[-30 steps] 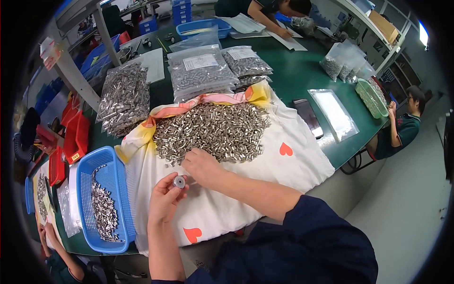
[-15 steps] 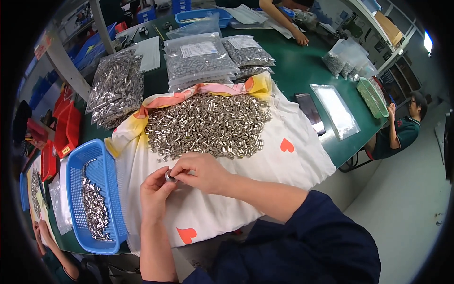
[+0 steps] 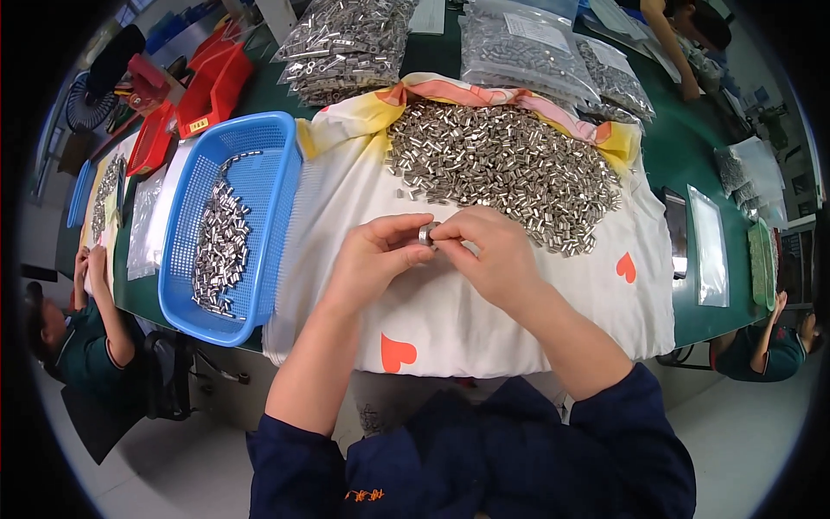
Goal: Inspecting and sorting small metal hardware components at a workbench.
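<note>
Above the white cloth (image 3: 337, 195), my left hand (image 3: 373, 259) pinches a small metal ring (image 3: 424, 234) between thumb and fingers. My right hand (image 3: 494, 257) meets it there, its thumb and forefinger closed at the ring's right side. Whether those fingertips also hold a tiny part is hidden. Just beyond my hands lies a wide pile of short silvery metal cylinders (image 3: 510, 164). To the left, a blue plastic basket (image 3: 275, 216) holds a smaller heap of shiny metal cylinders (image 3: 220, 251).
Clear bags of metal parts (image 3: 346, 52) and bags of grey parts (image 3: 523, 56) stand at the back. Red bins (image 3: 212, 91) are at far left. A phone (image 3: 676, 229) and a flat clear bag (image 3: 709, 251) lie right. Other people sit at both sides and work at the back.
The view has swung left, so the basket, pile and my hands sit further right in the picture. My hands still meet at the ring.
</note>
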`<state>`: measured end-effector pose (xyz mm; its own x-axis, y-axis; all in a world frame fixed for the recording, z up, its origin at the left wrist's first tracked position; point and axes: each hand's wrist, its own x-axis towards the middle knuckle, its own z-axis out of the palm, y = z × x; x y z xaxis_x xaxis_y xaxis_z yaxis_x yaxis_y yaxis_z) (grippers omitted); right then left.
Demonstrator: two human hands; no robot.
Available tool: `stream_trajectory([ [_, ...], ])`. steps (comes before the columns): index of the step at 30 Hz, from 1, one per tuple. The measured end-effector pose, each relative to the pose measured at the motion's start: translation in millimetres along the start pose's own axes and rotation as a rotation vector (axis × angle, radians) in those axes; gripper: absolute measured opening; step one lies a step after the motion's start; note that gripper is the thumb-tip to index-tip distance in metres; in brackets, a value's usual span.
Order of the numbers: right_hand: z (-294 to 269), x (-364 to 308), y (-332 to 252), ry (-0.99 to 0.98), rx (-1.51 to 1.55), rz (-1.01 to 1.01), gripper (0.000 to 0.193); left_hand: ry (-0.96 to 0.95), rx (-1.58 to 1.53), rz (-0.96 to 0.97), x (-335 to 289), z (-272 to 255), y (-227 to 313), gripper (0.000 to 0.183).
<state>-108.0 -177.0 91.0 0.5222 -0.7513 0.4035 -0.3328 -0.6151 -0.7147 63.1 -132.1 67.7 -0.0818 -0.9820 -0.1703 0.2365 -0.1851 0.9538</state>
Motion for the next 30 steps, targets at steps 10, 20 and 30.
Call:
stream_trajectory([
  [10,-7,9,6,-0.208,0.395,0.507,0.015,-0.053,0.009,0.006,0,-2,-3,0.036],
  [20,12,27,33,-0.099,-0.510,-0.042,0.006,0.029,-0.168,-0.034,1,-5,4,0.034],
  [30,14,12,24,-0.017,-0.441,0.016,0.004,-0.045,-0.182,-0.011,3,-8,0,0.037],
])
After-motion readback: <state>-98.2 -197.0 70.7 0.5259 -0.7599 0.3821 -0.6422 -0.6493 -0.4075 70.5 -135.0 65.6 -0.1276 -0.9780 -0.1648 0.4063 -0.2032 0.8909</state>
